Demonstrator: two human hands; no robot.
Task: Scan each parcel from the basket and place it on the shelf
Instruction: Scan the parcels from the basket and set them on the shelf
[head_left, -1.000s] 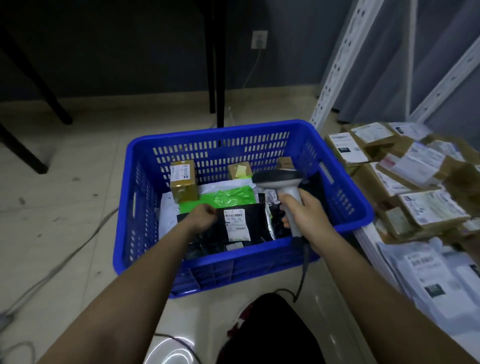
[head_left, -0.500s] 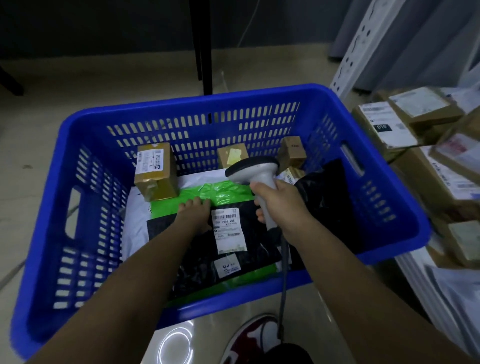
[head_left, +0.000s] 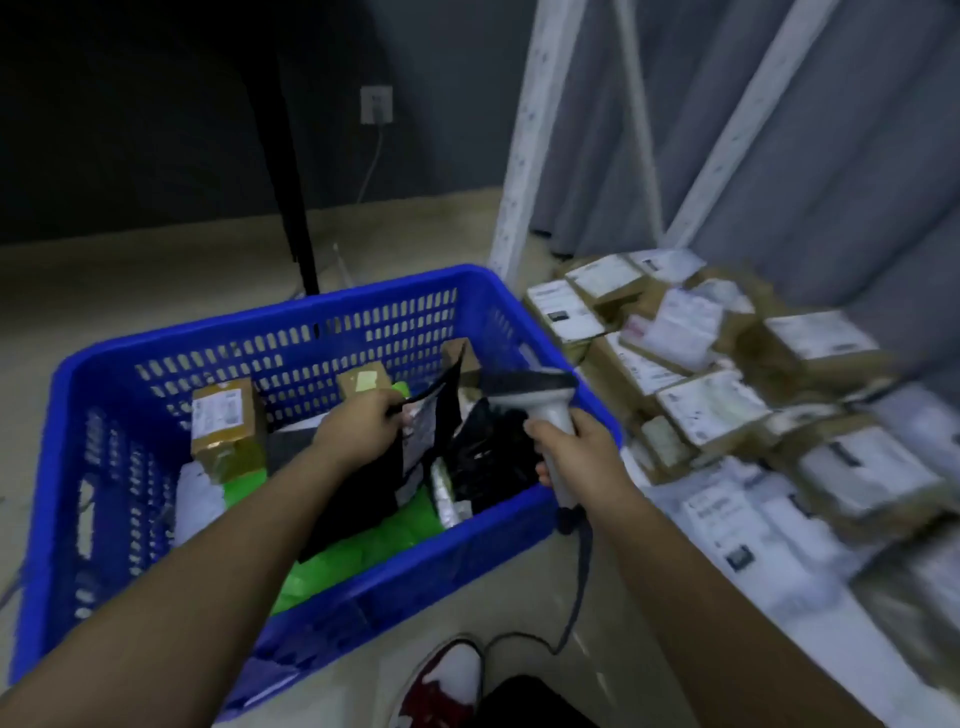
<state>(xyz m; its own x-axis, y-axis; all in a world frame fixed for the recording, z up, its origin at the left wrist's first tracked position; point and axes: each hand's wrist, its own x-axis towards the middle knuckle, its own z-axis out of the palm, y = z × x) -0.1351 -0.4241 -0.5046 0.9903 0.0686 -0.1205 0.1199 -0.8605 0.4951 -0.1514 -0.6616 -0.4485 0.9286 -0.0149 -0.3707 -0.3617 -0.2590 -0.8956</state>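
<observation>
Mostly blurred frame, motion smear on the right side. Biggest thing: blue basket (head_left: 93, 467) on the floor, slotted walls, sitting left of centre. Right of it, shelf (head_left: 670, 499) at floor level, white upright posts rising behind, loaded with a heap of shelved parcels (head_left: 711, 405), brown cartons and white mailers with labels, stacked and overlapping; label text unreadable.

Inside the basket: green mailer (head_left: 358, 551) lying flat along the near wall, white mailer (head_left: 195, 499) under it at the left, brown carton (head_left: 223, 431) upright against the far-left wall with a white label on its face, small carton (head_left: 363, 376) at the far wall with a pale sticker.

Black parcel (head_left: 421, 441), a flat poly bag with a white label, is lifted above the basket contents, tilted on edge, top corner up. Left hand (head_left: 358, 426) pinches its upper edge, fingers curled over it.

Right hand (head_left: 576, 447) is wrapped around the grip of the scanner (head_left: 540, 395), white handle, dark head pointing left toward the black parcel, just beside it; touching or not, cannot tell. Scanner cable (head_left: 582, 571) drops from the handle base and curls across the floor near a red and white shoe (head_left: 441, 686) at the bottom edge.
</observation>
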